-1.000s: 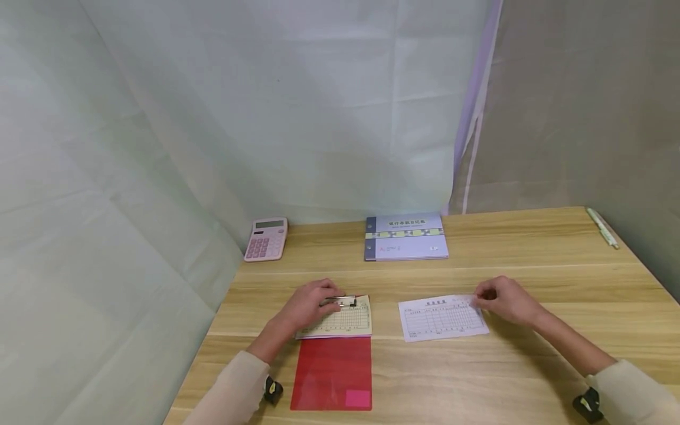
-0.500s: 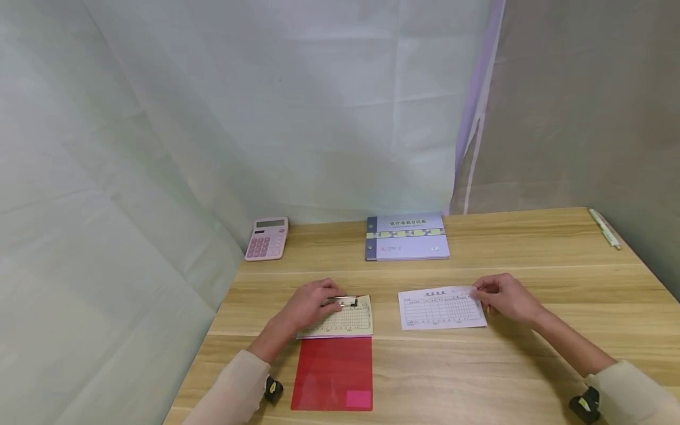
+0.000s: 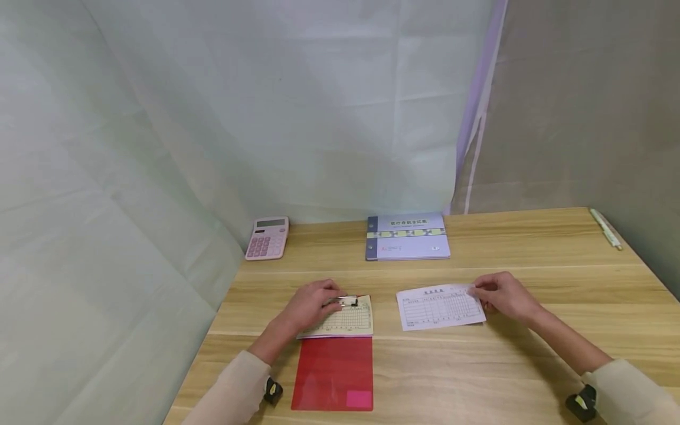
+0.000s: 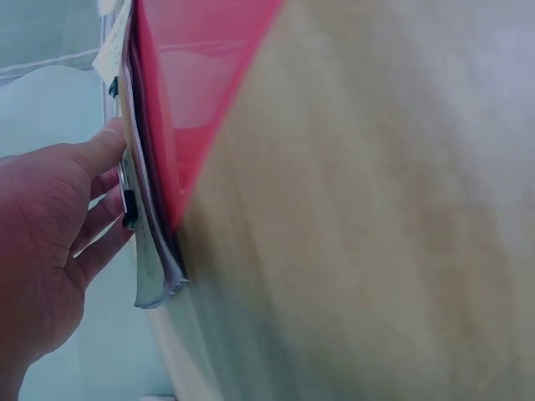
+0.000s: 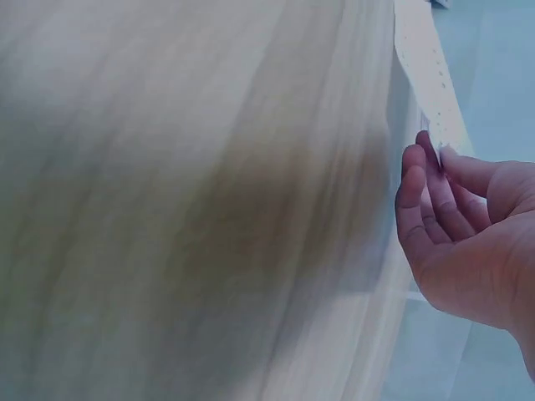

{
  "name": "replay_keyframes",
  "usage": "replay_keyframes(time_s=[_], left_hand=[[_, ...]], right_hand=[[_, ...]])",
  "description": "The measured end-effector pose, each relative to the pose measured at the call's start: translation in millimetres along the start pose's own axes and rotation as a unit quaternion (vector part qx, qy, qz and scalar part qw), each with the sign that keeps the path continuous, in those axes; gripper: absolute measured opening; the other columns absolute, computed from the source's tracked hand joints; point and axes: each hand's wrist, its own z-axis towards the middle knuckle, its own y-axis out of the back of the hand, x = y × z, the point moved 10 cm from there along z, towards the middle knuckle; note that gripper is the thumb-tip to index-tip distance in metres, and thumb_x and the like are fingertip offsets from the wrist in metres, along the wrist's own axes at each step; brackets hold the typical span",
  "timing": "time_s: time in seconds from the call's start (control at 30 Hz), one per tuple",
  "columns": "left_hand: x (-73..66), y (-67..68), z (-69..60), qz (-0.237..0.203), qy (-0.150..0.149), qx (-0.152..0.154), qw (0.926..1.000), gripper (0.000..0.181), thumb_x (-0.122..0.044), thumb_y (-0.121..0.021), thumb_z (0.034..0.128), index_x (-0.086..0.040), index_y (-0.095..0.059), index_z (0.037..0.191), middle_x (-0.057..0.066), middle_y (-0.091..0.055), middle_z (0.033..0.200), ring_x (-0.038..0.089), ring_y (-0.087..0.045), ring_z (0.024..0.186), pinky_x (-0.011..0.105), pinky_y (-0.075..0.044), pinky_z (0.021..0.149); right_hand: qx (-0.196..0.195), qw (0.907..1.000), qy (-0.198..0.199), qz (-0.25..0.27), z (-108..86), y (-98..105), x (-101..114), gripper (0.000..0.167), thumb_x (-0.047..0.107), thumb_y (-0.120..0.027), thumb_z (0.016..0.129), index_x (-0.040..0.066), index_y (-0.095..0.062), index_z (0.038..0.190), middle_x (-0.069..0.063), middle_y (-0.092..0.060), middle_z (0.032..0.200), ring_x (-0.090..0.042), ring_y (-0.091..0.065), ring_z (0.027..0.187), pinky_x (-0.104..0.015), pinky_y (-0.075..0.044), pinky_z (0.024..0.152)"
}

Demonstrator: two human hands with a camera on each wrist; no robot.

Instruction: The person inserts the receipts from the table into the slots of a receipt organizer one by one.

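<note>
My left hand (image 3: 314, 304) grips the metal clip (image 3: 347, 300) at the top of a red clipboard (image 3: 332, 372), thumb on one side and fingers on the other. Under the clip lies a pad of cream printed forms (image 3: 345, 320), partly covered by the hand. In the left wrist view the pad's layered edge (image 4: 155, 259) shows beside the fingers. To the right, my right hand (image 3: 506, 297) pinches a white printed slip (image 3: 438, 308) by its upper right corner between thumb and finger. The right wrist view shows the slip (image 5: 426, 67) edge-on, above the wooden tabletop.
A pink calculator (image 3: 267, 239) lies at the back left and a lilac account book (image 3: 407, 237) at the back middle. A white-and-green pen (image 3: 605, 229) rests near the right edge. Pale cloth (image 3: 329, 118) hangs behind the table (image 3: 425, 378).
The white slip's lower edge has moved up and away from me, and the slip has tilted slightly in my right hand. My left hand stays on the clip.
</note>
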Motion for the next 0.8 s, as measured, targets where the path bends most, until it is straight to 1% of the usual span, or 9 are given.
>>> replay_keyframes(time_s=[0.1, 0.2, 0.33, 0.43, 0.53, 0.6, 0.7, 0.8], left_hand=[[-3.4, 2.2, -1.2, 0.006, -0.018, -0.015, 0.9997, 0.028, -0.034, -0.075, 0.101, -0.019, -0.08, 0.125, -0.003, -0.071, 0.117, 0.016, -0.068, 0.108, 0.04, -0.057, 0.093], [-4.8, 3.5, -1.9, 0.007, -0.025, -0.022, 0.9994, 0.027, -0.033, -0.075, 0.1012, -0.019, -0.08, 0.123, -0.003, -0.071, 0.117, 0.016, -0.068, 0.107, 0.04, -0.058, 0.092], [-4.0, 3.0, -1.8, 0.005, -0.02, -0.018, 0.9996, 0.027, -0.033, -0.075, 0.1016, -0.019, -0.08, 0.125, -0.004, -0.071, 0.117, 0.016, -0.068, 0.107, 0.04, -0.057, 0.093], [-3.3, 2.2, -1.5, 0.008, -0.015, -0.014, 0.9998, 0.028, -0.033, -0.075, 0.1015, -0.019, -0.08, 0.126, -0.004, -0.071, 0.117, 0.015, -0.068, 0.108, 0.039, -0.057, 0.093], [-3.2, 2.1, -1.3, 0.011, -0.013, -0.014, 0.9998, 0.028, -0.032, -0.076, 0.101, -0.019, -0.08, 0.126, -0.004, -0.071, 0.117, 0.015, -0.068, 0.107, 0.039, -0.057, 0.092], [-3.4, 2.0, -0.8, 0.014, -0.016, -0.017, 0.9996, 0.026, -0.031, -0.077, 0.1001, -0.018, -0.081, 0.123, -0.003, -0.071, 0.116, 0.016, -0.068, 0.106, 0.039, -0.058, 0.092], [-3.1, 2.7, 0.4, 0.011, -0.016, -0.019, 0.9996, 0.021, -0.026, -0.078, 0.0992, -0.016, -0.082, 0.117, -0.002, -0.071, 0.116, 0.018, -0.069, 0.107, 0.04, -0.057, 0.093], [-1.4, 1.1, 1.5, 0.009, -0.007, -0.006, 0.9999, 0.021, -0.022, -0.077, 0.0998, -0.016, -0.082, 0.119, -0.003, -0.071, 0.116, 0.018, -0.068, 0.108, 0.04, -0.056, 0.095]], right_hand=[[0.0, 1.0, 0.002, 0.007, 3.5, 0, 7, 0.017, 0.012, -0.07, 0.103, -0.003, -0.075, 0.108, -0.005, -0.064, 0.078, -0.02, -0.056, 0.07, -0.027, -0.044, 0.058], [0.007, 0.9991, -0.007, 0.04, 8.8, -2, 16, 0.021, 0.014, -0.071, 0.104, -0.005, -0.074, 0.112, -0.006, -0.068, 0.083, -0.02, -0.059, 0.074, -0.029, -0.05, 0.062], [0.018, 0.9947, -0.019, 0.1, 19.4, -8, 31, 0.028, 0.015, -0.07, 0.104, -0.01, -0.071, 0.117, -0.007, -0.073, 0.091, -0.019, -0.064, 0.077, -0.033, -0.057, 0.067], [0.023, 0.9903, -0.018, 0.136, 27.8, -17, 45, 0.029, 0.014, -0.071, 0.104, -0.012, -0.071, 0.117, -0.008, -0.075, 0.092, -0.019, -0.065, 0.075, -0.035, -0.058, 0.068], [0.034, 0.9865, -0.014, 0.16, 34.9, -32, 59, 0.028, 0.011, -0.072, 0.102, -0.013, -0.071, 0.116, -0.01, -0.076, 0.093, -0.018, -0.066, 0.075, -0.036, -0.059, 0.069], [0.047, 0.9851, -0.011, 0.165, 39.0, -45, 67, 0.026, 0.009, -0.072, 0.101, -0.013, -0.072, 0.114, -0.011, -0.077, 0.093, -0.018, -0.067, 0.075, -0.035, -0.059, 0.068], [0.069, 0.9843, -0.009, 0.162, 44.2, -67, 76, 0.023, 0.007, -0.073, 0.1, -0.012, -0.074, 0.112, -0.014, -0.077, 0.093, -0.018, -0.067, 0.073, -0.036, -0.059, 0.067], [0.089, 0.9849, -0.008, 0.148, 49.7, -90, 81, 0.02, 0.006, -0.073, 0.099, -0.01, -0.076, 0.11, -0.013, -0.077, 0.091, -0.018, -0.068, 0.071, -0.037, -0.059, 0.065]])
